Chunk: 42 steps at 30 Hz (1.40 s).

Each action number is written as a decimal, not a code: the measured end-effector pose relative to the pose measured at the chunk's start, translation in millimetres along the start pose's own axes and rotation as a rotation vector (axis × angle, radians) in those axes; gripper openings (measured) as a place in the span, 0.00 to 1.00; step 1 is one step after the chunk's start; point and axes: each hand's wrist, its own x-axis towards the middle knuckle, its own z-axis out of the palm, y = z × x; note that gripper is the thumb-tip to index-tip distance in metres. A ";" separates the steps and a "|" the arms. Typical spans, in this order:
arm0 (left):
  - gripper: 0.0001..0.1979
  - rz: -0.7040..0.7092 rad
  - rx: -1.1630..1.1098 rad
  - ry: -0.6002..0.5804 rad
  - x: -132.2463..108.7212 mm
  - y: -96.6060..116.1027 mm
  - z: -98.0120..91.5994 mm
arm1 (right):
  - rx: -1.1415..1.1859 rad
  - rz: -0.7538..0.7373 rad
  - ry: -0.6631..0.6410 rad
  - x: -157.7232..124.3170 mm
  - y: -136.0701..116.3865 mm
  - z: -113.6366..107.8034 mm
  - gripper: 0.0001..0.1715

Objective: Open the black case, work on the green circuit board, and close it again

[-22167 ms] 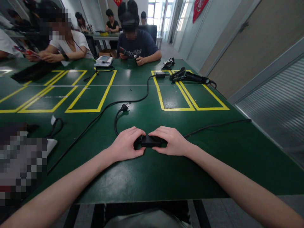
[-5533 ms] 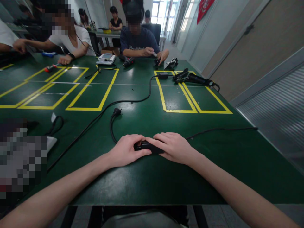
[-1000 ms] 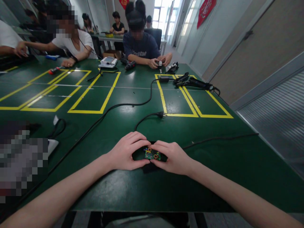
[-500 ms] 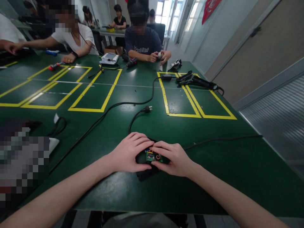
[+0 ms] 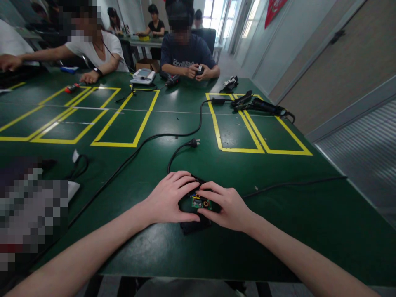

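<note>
Close to the table's near edge, a small green circuit board (image 5: 196, 203) with copper-wound coils lies within a black case (image 5: 194, 228), whose front part shows below my thumbs. My left hand (image 5: 168, 200) curves round the left side of the case, fingers behind and thumb in front. From the right, my right hand (image 5: 230, 208) has its thumb and fingers closed on the edges of the board. Its palm hides the right end of board and case. A black cord with a plug (image 5: 194, 142) lies just behind my left hand.
A long black cable (image 5: 154, 135) crosses the green table (image 5: 142, 255). Black tools (image 5: 262, 106) lie at the far right among yellow tape outlines. A cordless drill (image 5: 171, 81) and a white device (image 5: 142, 76) stand at the back. Co-workers sit opposite; one holds a small object (image 5: 199, 70).
Both my hands keep nearly the same hold; my left thumb has slid slightly right along the front. The co-worker opposite has shifted their small object left. The view has turned a little.
</note>
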 end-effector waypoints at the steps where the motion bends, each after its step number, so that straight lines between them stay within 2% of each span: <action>1: 0.41 -0.004 -0.001 -0.002 0.0 -0.1 -0.2 | 0.018 0.014 0.000 0.7 0.4 0.4 0.17; 5: 0.40 -0.005 -0.017 0.005 -0.4 -1.5 -1.4 | 0.058 0.037 0.020 2.2 4.4 0.6 0.20; 13: 0.38 0.019 -0.029 -0.004 -1.6 -6.3 -4.4 | -0.004 0.064 0.015 2.1 15.9 -6.6 0.28; 16: 0.31 0.011 -0.032 0.013 -1.9 -6.4 -3.4 | -0.027 0.083 -0.016 2.9 15.2 -10.0 0.32; 19: 0.23 0.007 -0.034 0.029 -2.0 -6.1 -1.8 | -0.040 0.112 -0.050 3.8 10.8 -11.6 0.29; 25: 0.17 0.001 -0.066 0.049 -2.3 -6.9 -1.0 | -0.008 0.133 -0.071 4.6 4.5 -12.0 0.27; 32: 0.12 -0.019 -0.179 0.118 -2.5 -9.8 -0.3 | 0.009 0.090 -0.069 3.9 10.9 -15.1 0.36; 36: 0.08 -0.017 -0.183 0.150 -2.7 -14.3 1.5 | 0.024 0.051 -0.055 2.2 17.9 -16.8 0.34; 42: 0.08 -0.020 -0.031 0.182 -3.2 -15.1 2.0 | 0.004 0.054 0.009 3.9 19.4 -12.7 0.27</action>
